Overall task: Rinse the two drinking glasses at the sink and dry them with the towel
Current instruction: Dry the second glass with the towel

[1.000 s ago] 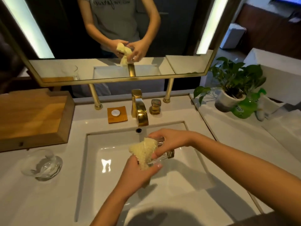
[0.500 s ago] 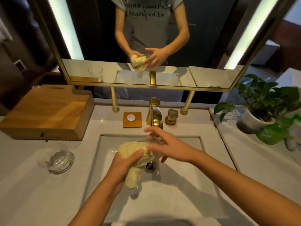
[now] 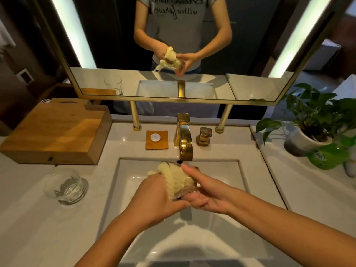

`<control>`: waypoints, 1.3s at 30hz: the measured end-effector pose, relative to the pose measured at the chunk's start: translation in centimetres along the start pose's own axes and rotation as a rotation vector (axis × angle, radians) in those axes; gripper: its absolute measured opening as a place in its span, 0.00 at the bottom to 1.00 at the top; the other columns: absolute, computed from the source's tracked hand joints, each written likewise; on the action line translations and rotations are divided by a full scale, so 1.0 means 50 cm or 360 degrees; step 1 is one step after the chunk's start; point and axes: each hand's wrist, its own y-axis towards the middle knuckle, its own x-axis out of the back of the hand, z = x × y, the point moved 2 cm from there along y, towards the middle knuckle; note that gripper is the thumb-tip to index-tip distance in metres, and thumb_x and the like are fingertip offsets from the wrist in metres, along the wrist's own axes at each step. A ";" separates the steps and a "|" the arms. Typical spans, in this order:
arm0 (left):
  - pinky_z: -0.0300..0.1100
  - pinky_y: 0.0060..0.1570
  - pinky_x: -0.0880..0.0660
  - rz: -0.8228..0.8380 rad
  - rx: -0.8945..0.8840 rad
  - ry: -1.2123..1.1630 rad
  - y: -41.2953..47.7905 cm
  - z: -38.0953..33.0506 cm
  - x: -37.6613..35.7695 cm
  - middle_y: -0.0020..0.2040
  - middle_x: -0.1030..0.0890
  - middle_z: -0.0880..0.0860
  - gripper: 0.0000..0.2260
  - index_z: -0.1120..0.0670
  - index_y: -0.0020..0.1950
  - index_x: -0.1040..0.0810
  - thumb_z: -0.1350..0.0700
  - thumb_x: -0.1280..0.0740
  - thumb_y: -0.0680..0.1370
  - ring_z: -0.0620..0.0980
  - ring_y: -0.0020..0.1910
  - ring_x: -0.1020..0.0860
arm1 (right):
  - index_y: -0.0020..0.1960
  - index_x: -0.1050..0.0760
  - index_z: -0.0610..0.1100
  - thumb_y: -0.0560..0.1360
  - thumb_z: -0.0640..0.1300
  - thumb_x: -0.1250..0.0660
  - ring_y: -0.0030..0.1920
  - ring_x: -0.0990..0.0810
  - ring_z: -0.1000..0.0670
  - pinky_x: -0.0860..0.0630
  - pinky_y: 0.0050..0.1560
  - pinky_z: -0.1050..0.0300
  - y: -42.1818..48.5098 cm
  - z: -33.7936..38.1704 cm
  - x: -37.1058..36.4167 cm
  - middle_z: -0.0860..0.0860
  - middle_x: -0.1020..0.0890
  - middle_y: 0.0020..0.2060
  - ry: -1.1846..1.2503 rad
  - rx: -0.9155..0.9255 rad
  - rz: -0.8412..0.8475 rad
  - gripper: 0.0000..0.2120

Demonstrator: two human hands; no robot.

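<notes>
Over the white sink basin [image 3: 221, 170], my left hand [image 3: 154, 199] grips a pale yellow towel [image 3: 173, 176] and presses it against a clear drinking glass [image 3: 185, 191]. My right hand [image 3: 208, 191] holds that glass from the right, thumb stretched across its top. The towel hides most of the glass. A second clear glass [image 3: 65, 186] stands upright on the counter left of the basin, apart from both hands.
A gold faucet [image 3: 185, 139] with its knob [image 3: 204, 136] rises behind the basin. A wooden box [image 3: 54, 132] sits at the left, a small wooden coaster [image 3: 157, 139] by the faucet. A potted plant [image 3: 312, 128] and green bottle [image 3: 327, 157] stand right.
My right hand, which had let go with fingers spread, has closed on the glass again. The towel in my left hand has turned against the glass. The view tilted down slightly.
</notes>
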 end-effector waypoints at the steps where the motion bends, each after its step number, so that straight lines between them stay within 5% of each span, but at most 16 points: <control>1: 0.42 0.57 0.27 -0.0002 -0.0018 0.0204 0.003 -0.007 0.000 0.59 0.20 0.42 0.29 0.42 0.61 0.23 0.32 0.44 0.65 0.44 0.57 0.23 | 0.51 0.26 0.41 0.63 0.58 0.24 0.20 0.34 0.57 0.40 0.17 0.70 -0.002 -0.002 -0.001 0.47 0.22 0.31 0.0154 -0.0180 0.0062 0.26; 3: 0.43 0.54 0.25 0.0013 0.0058 0.0146 0.006 0.000 0.000 0.56 0.19 0.44 0.31 0.44 0.60 0.22 0.31 0.45 0.64 0.45 0.55 0.22 | 0.49 0.22 0.40 0.61 0.59 0.22 0.21 0.32 0.56 0.36 0.17 0.70 -0.011 -0.003 -0.003 0.45 0.23 0.36 0.0198 -0.0248 0.0117 0.27; 6: 0.44 0.46 0.21 -0.0039 0.0303 -0.0677 0.015 0.028 0.012 0.46 0.15 0.46 0.18 0.48 0.53 0.19 0.45 0.27 0.65 0.43 0.45 0.18 | 0.57 0.27 0.44 0.68 0.64 0.32 0.27 0.24 0.55 0.27 0.24 0.67 -0.029 0.012 -0.012 0.47 0.22 0.42 -0.0320 -0.0002 -0.0036 0.28; 9: 0.44 0.38 0.19 0.0291 0.0759 -0.2205 0.020 0.058 0.016 0.43 0.15 0.56 0.21 0.57 0.49 0.16 0.60 0.20 0.58 0.53 0.40 0.17 | 0.70 0.41 0.54 0.70 0.63 0.30 0.48 0.22 0.56 0.24 0.40 0.63 -0.047 0.045 -0.012 0.53 0.28 0.62 -0.1773 0.0997 -0.0332 0.35; 10: 0.46 0.38 0.19 0.0412 0.0866 -0.2524 0.016 0.059 0.011 0.44 0.16 0.60 0.24 0.60 0.50 0.17 0.61 0.19 0.56 0.56 0.40 0.16 | 0.71 0.43 0.55 0.69 0.63 0.30 0.51 0.24 0.56 0.24 0.42 0.63 -0.049 0.052 -0.011 0.54 0.31 0.65 -0.2278 0.1355 -0.0339 0.37; 12: 0.49 0.40 0.19 0.0589 0.0902 -0.2772 0.009 0.056 0.001 0.46 0.17 0.63 0.26 0.62 0.52 0.18 0.58 0.17 0.56 0.59 0.42 0.17 | 0.69 0.41 0.52 0.70 0.64 0.31 0.49 0.23 0.52 0.22 0.41 0.58 -0.050 0.057 -0.013 0.50 0.32 0.63 -0.2691 0.1776 -0.0197 0.34; 14: 0.48 0.40 0.19 0.0666 0.0862 -0.2779 0.000 0.051 -0.003 0.47 0.17 0.63 0.28 0.62 0.52 0.17 0.54 0.17 0.55 0.59 0.42 0.16 | 0.64 0.38 0.51 0.70 0.62 0.32 0.43 0.25 0.52 0.24 0.37 0.59 -0.049 0.057 -0.018 0.49 0.30 0.56 -0.2603 0.1917 -0.0146 0.29; 17: 0.44 0.32 0.19 0.0395 0.0764 -0.2569 -0.007 0.042 0.015 0.42 0.15 0.61 0.31 0.59 0.44 0.15 0.52 0.15 0.44 0.57 0.37 0.16 | 0.59 0.37 0.56 0.68 0.61 0.32 0.42 0.26 0.55 0.27 0.38 0.63 -0.035 0.048 -0.026 0.53 0.29 0.51 -0.2023 0.1647 -0.0285 0.24; 19: 0.39 0.33 0.21 0.0183 0.0595 -0.2017 -0.003 0.029 0.030 0.40 0.14 0.53 0.27 0.52 0.45 0.15 0.53 0.16 0.47 0.50 0.38 0.16 | 0.56 0.36 0.55 0.69 0.58 0.32 0.43 0.22 0.50 0.24 0.37 0.59 -0.018 0.036 -0.030 0.50 0.25 0.49 -0.1438 0.1438 -0.0328 0.20; 21: 0.34 0.40 0.22 0.0083 0.0345 -0.1250 0.006 0.017 0.028 0.43 0.15 0.45 0.20 0.46 0.51 0.20 0.57 0.21 0.62 0.41 0.43 0.18 | 0.55 0.33 0.51 0.73 0.56 0.32 0.37 0.21 0.48 0.26 0.32 0.57 -0.002 0.029 -0.031 0.48 0.22 0.42 -0.0982 0.1150 -0.0408 0.17; 25: 0.37 0.51 0.24 0.0007 0.0120 -0.0257 0.010 0.039 -0.013 0.55 0.19 0.43 0.24 0.43 0.60 0.23 0.43 0.28 0.65 0.38 0.49 0.22 | 0.52 0.30 0.44 0.77 0.59 0.37 0.21 0.30 0.55 0.35 0.20 0.66 -0.003 0.017 -0.026 0.49 0.24 0.27 -0.0437 0.0147 -0.0368 0.18; 28: 0.35 0.43 0.22 0.0123 0.0238 -0.0768 0.005 0.053 -0.002 0.45 0.16 0.42 0.15 0.45 0.53 0.22 0.56 0.25 0.69 0.39 0.46 0.19 | 0.59 0.31 0.48 0.75 0.64 0.39 0.29 0.22 0.55 0.25 0.28 0.64 -0.016 0.015 -0.020 0.50 0.19 0.40 -0.0724 0.0163 -0.0235 0.23; 31: 0.42 0.37 0.19 0.0422 0.0769 -0.2058 0.005 0.077 0.008 0.44 0.15 0.57 0.23 0.58 0.53 0.19 0.61 0.21 0.60 0.52 0.41 0.16 | 0.70 0.44 0.53 0.73 0.65 0.36 0.44 0.23 0.59 0.24 0.39 0.63 -0.031 0.033 -0.001 0.51 0.27 0.61 -0.2172 0.1138 -0.0319 0.33; 33: 0.48 0.41 0.19 0.0597 0.1053 -0.2671 0.003 0.079 -0.006 0.46 0.17 0.64 0.30 0.63 0.52 0.18 0.56 0.17 0.53 0.59 0.41 0.17 | 0.69 0.42 0.51 0.72 0.65 0.37 0.48 0.23 0.53 0.23 0.41 0.58 -0.030 0.036 0.012 0.49 0.29 0.62 -0.2665 0.1767 -0.0168 0.33; 36: 0.49 0.42 0.19 0.0592 0.0996 -0.2756 0.003 0.072 -0.022 0.45 0.17 0.64 0.32 0.64 0.49 0.16 0.53 0.15 0.49 0.60 0.41 0.17 | 0.63 0.38 0.49 0.73 0.67 0.39 0.44 0.23 0.48 0.23 0.38 0.55 -0.021 0.032 0.016 0.49 0.29 0.54 -0.2505 0.1871 -0.0173 0.28; 39: 0.43 0.36 0.19 0.0376 0.0739 -0.2209 0.006 0.054 -0.003 0.44 0.16 0.60 0.30 0.59 0.49 0.16 0.54 0.16 0.50 0.55 0.40 0.16 | 0.58 0.38 0.55 0.70 0.65 0.36 0.41 0.25 0.55 0.26 0.36 0.59 -0.018 0.024 0.006 0.53 0.28 0.49 -0.2088 0.1534 -0.0404 0.24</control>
